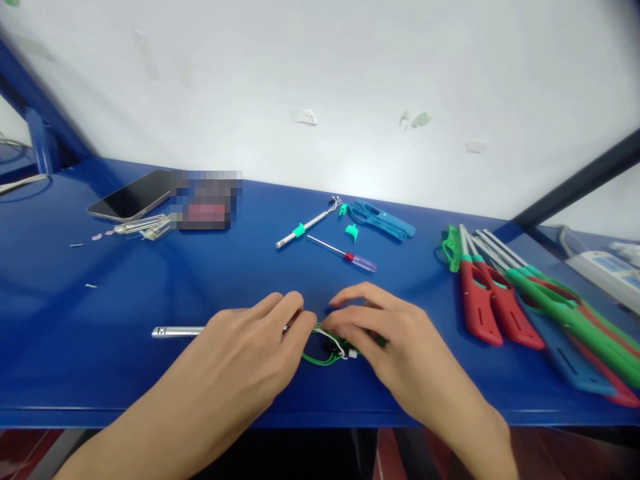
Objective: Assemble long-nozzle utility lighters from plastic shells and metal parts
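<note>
An opened green lighter shell (pixel 320 363) lies on the table between my hands, with a white wire (pixel 334 339) and dark parts showing inside. Its silver metal tube (pixel 175 331) points left from under my left hand (pixel 255 347). That hand is closed over the joint of tube and shell, its fingertips partly hidden. My right hand (pixel 395 333) pinches at the handle end with thumb and fingers, covering much of it; the index finger is held a little raised. A small white piece (pixel 353 354) shows beside the right thumb.
Beyond my hands lie a screwdriver (pixel 360 261), a loose metal tube (pixel 314 222), a blue lighter shell (pixel 383 220) and a teal clip (pixel 352 232). Several lighters (pixel 480 300) are piled at right. A phone (pixel 133 195) and clear plastic parts (pixel 145 225) rest at left.
</note>
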Action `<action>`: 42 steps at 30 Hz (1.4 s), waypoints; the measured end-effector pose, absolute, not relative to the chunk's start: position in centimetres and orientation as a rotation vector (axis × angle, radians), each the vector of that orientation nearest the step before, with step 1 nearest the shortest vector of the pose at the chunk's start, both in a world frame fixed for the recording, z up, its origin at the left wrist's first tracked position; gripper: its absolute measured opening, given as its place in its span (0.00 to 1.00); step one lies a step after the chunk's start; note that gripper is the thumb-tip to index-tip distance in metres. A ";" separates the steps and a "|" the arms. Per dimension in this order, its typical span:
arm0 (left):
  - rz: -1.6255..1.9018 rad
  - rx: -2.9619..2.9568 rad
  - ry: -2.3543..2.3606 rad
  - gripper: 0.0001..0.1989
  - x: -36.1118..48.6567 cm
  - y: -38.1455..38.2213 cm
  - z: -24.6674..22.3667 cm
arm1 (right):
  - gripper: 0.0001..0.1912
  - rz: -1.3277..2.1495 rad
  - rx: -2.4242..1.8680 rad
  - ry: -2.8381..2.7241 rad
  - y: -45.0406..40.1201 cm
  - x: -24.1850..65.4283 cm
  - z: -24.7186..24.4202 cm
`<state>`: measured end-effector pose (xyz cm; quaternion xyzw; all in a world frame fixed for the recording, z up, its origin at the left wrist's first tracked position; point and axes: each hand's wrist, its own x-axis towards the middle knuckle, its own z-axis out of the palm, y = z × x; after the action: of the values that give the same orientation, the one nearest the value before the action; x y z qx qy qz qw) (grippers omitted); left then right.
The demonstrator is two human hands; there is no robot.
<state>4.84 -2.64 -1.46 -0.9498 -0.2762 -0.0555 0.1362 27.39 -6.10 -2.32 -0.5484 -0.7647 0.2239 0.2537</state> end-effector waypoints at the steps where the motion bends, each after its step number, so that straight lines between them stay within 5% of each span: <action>1: -0.144 -2.755 -0.803 0.25 4.8 -2.7 -1.4 | 0.14 0.610 -1.491 -2.076 -6.1 27.4 -2.3; 42: -0.425 -2.885 -0.651 0.23 4.0 -1.8 -2.7 | 0.12 0.549 -1.403 -2.057 -6.1 27.4 -2.8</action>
<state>4.00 -1.80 -2.73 -0.9627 -0.2174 -0.1418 0.0766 27.43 -6.09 -2.79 -0.5263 -0.7717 0.2060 0.2918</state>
